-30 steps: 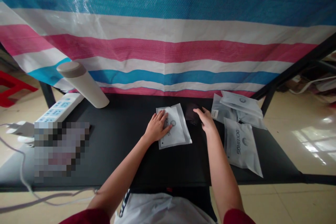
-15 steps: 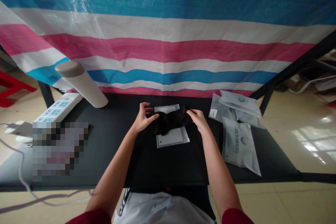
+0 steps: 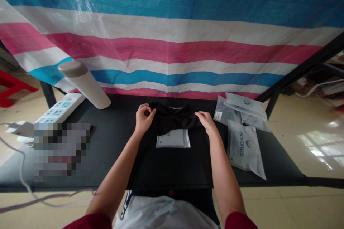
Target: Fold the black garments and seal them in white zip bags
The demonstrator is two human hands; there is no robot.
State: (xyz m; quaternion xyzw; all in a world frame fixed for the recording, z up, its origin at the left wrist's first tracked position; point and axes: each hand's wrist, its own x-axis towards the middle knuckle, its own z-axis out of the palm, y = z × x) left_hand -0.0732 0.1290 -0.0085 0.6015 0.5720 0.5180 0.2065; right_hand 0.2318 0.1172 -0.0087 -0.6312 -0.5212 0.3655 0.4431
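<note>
A piece of black cloth is stretched sideways between my two hands, over the middle of the black table. My left hand pinches its left end, thumb against fingers. At the other end, my right hand grips the cloth's edge between thumb and fingers. Beneath the cloth lies a frosted plastic bag, its upper part mostly covered and some dark lettering showing. What kind of garment or item the cloth is, I cannot make out.
On the right lie a lettered frosted bag and a pile of similar bags. At left are a white bottle, a power strip with a plugged-in charger and a blurred-out object. A striped sheet hangs behind the black table.
The bunched black cloth has been spread wider and flatter between my hands. My left hand has closed on its left end. The bag below has shifted slightly left.
</note>
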